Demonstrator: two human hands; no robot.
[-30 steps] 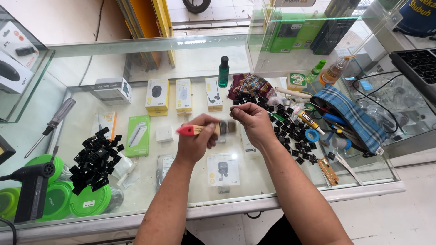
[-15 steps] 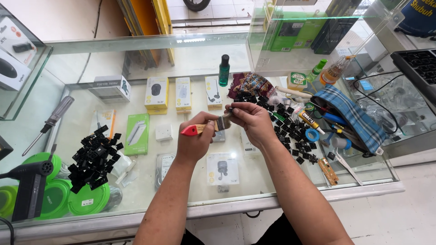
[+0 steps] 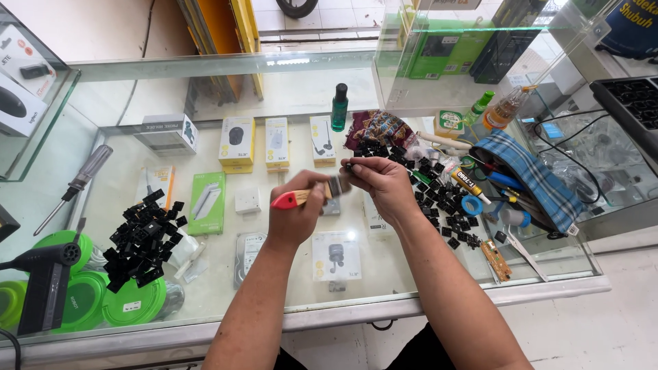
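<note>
My left hand [image 3: 296, 209] grips a small paintbrush with a red handle [image 3: 286, 200]; its bristles [image 3: 337, 185] point right. My right hand [image 3: 380, 179] pinches a small black keycap [image 3: 349, 166] at its fingertips, right above the bristles. Both hands hover over the glass counter top [image 3: 205, 274]. A heap of black keycaps [image 3: 142, 236] lies to the left. More black keycaps [image 3: 439, 195] are scattered to the right of my right hand.
A screwdriver [image 3: 75, 185] lies at the left, a black blower [image 3: 44, 281] and green lids [image 3: 133, 305] at the front left. A green bottle [image 3: 338, 108], a plaid pouch with tools [image 3: 531, 178] and a glue tube [image 3: 468, 185] sit behind and right. Boxed goods show under the glass.
My right hand has drawn slightly closer to the brush, and the keycap now sits right at the bristles. The left hand has tilted the brush a little.
</note>
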